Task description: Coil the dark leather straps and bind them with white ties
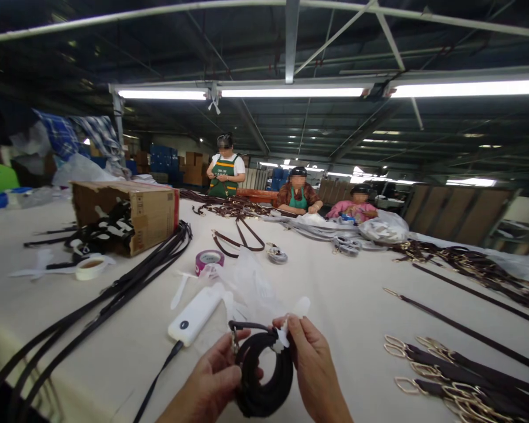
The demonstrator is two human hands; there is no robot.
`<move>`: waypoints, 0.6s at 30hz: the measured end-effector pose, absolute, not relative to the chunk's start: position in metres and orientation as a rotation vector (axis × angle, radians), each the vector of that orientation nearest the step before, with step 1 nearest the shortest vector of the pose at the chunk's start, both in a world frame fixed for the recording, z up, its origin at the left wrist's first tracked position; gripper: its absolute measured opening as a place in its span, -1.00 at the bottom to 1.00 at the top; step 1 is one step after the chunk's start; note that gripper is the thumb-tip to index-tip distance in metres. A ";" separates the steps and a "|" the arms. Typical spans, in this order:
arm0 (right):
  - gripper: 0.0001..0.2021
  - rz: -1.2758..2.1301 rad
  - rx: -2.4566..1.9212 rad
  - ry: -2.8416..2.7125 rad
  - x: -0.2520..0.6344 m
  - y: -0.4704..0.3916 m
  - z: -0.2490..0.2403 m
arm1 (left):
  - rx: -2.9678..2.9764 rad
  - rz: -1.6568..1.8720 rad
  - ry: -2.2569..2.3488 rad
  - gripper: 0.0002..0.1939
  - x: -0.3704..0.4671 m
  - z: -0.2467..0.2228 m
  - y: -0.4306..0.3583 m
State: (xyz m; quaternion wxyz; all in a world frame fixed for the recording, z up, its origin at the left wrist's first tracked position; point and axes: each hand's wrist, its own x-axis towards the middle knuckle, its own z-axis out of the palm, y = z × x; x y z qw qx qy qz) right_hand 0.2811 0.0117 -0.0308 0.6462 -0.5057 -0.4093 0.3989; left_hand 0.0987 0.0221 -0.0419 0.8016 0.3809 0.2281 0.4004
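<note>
A dark strap point(268, 396), wound into a coil with a metal clip at its left side, is held up over the near edge of the table. My left hand point(218, 373) grips the coil's left side, with the thumb pressed on it. At the coil's upper right, my right hand point(311, 358) pinches a white tag point(283, 333) that sits around the strap. Behind the hands lie clear plastic bags point(253, 282). A white device point(196, 314) with a round dark button and a black cable rests left of them.
Long dark straps point(127, 288) run along the left beside an open cardboard box point(154, 220). Purple tape point(209, 260) and a cream tape roll point(90, 268) lie on the table point(348, 317). Straps with metal rings point(445, 370) lie right. Several people, one a standing co-worker point(226, 170), are beyond.
</note>
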 end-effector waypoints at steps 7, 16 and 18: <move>-0.52 0.659 -1.302 -1.204 0.285 0.003 -0.013 | 1.146 0.861 0.745 -0.32 0.083 -0.023 0.040; -0.67 0.604 -1.217 -1.425 0.278 0.008 -0.002 | 1.840 0.749 0.889 -0.47 0.123 0.017 0.030; -0.70 0.572 -1.141 -1.432 0.277 0.008 -0.001 | 1.860 0.769 0.908 -0.47 0.133 0.015 0.030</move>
